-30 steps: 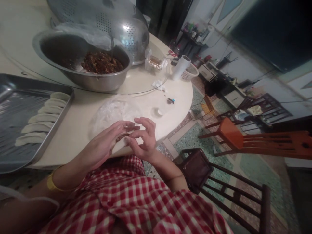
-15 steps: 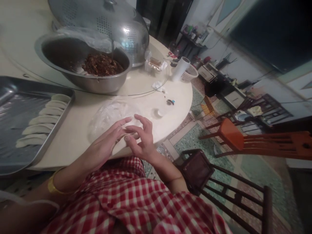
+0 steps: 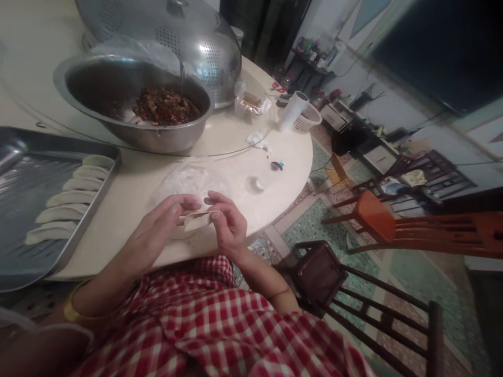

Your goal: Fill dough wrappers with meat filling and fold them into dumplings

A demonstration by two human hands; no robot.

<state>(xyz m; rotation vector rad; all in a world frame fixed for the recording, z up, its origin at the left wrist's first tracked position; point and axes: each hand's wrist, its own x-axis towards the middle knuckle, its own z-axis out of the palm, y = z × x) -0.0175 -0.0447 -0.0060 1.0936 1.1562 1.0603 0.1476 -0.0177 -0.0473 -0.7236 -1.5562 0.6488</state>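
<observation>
Speckled green and reddish terrazzo floor (image 3: 306, 222) spreads beyond a round cream-coloured table (image 3: 129, 183), whose landmark is a wide stainless-steel bowl (image 3: 157, 135) with dark reddish-brown chopped filling (image 3: 167, 107) heaped in its right half. Behind the bowl rises a shiny perforated steel dome (image 3: 212, 63). Left of the bowl and nearer the person sits a rectangular grey metal tray (image 3: 23, 173) with six pale crescent-shaped dumplings (image 3: 73, 198) lined up along its right side. On the bowl's near side lies a crumpled clear plastic bag (image 3: 192, 175), and closer still to the person, toward the bowl's right end, a pale folded dough wrapper (image 3: 196, 222) is held up between two bare hands. The left hand (image 3: 155, 225), a yellow bangle (image 3: 73, 309) at its wrist, is closed on the wrapper's left end, its far fingers partly hidden; the right hand (image 3: 231, 225) pinches the other end between thumb and finger. The hands are near each other but apart, joined only by the dough. Well right of the bowl stand a white upright roll (image 3: 293, 110) and a white plastic basket (image 3: 309, 116), and farther right, on the floor, an orange wooden chair (image 3: 375, 217).
</observation>
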